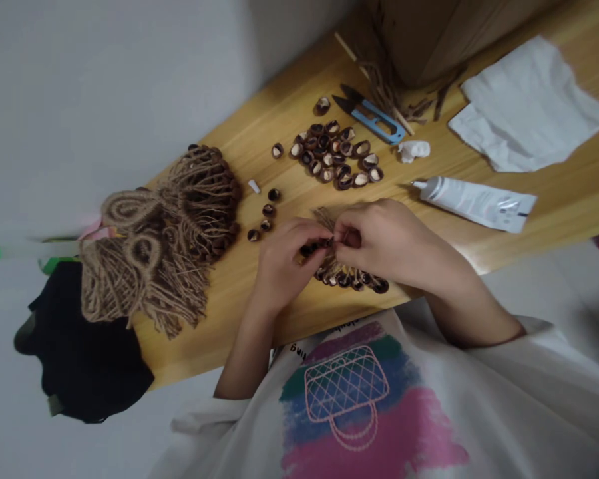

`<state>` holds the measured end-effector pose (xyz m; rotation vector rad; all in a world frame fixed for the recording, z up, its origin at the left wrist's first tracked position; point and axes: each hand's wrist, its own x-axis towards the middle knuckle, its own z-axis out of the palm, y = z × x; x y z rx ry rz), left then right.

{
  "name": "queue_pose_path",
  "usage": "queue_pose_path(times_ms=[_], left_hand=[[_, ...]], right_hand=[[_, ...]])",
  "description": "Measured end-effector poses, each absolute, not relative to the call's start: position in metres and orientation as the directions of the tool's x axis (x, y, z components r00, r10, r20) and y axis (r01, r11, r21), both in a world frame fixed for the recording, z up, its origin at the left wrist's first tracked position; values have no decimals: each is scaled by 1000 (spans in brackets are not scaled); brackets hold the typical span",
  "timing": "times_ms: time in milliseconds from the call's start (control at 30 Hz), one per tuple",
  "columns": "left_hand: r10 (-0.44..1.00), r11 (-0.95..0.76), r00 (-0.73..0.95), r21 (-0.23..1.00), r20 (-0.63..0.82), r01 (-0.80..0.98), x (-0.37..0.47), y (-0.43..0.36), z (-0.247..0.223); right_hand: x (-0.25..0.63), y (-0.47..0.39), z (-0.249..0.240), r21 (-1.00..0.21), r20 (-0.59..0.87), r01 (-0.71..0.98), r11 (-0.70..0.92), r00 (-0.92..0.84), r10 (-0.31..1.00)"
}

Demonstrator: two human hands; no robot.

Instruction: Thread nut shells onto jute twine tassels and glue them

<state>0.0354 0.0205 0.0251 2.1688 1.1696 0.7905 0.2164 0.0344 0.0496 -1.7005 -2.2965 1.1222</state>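
Note:
My left hand (292,263) is closed, thumb and fingers pinching a dark brown nutshell piece (313,249) at the table's front. Close against it, my right hand (387,239) holds thumb and forefinger pressed together; whatever is between those fingertips is too small to make out. Under both hands lies a bundle of twine strands tipped with dark shells (352,276), partly covered by my fingers. Several loose hollow shells (268,210) form a short row beyond my left hand. A larger pile of cut brown shells (329,154) with pale insides spreads behind the hands.
Finished-looking twine bundles (180,233) lie left, beside a black cloth-like item (84,352). Blue-handled thread snips (372,114), a white glue tube (479,201), a small white cap (254,186), crumpled tissue (413,151) and white cloth (539,106) occupy the wooden table. A cardboard box (439,33) stands behind.

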Motion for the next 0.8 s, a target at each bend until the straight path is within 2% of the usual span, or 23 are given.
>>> queue_pose_path(times_ms=[500, 800], left_hand=[[875, -444, 429, 731, 226, 519, 34, 20, 24], [885, -440, 395, 718, 245, 539, 27, 19, 17]], right_hand=[[216, 37, 49, -584, -360, 800, 133, -403, 841], [219, 36, 45, -637, -322, 759, 135, -421, 848]])
